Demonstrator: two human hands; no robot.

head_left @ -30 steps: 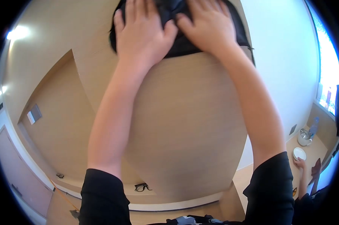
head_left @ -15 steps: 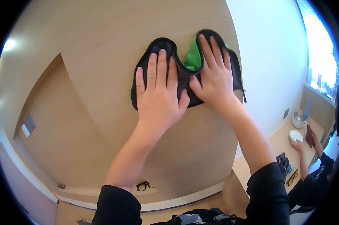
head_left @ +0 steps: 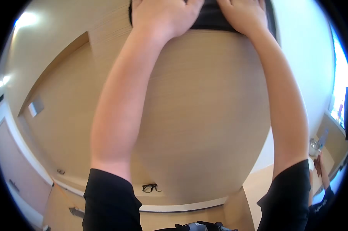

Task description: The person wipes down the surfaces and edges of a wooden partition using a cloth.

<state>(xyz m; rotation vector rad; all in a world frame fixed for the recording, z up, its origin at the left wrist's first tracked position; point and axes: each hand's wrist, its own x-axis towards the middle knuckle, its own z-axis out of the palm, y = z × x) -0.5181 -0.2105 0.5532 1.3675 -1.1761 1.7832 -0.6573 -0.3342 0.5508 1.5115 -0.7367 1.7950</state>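
A black cloth (head_left: 212,17) lies against the light wood panel (head_left: 204,104) at the top edge of the view, partly cut off. My left hand (head_left: 162,13) rests on its left part, and my right hand (head_left: 245,13) on its right part. The fingertips of both hands are out of frame. The thumbs stand apart from the palms, and the hands look flat on the cloth. The cloth's green side does not show.
Black-framed glasses (head_left: 150,188) sit on a ledge below the panel, with a smaller pair (head_left: 60,171) further left. At the right, another person's hand (head_left: 323,163) is near a pot (head_left: 315,144) on a counter. A door (head_left: 21,165) is at the left.
From a second ago to half a second ago, both hands and the cloth came down the panel, showing green. Now they are back up at the top edge, and the camera view has shifted.
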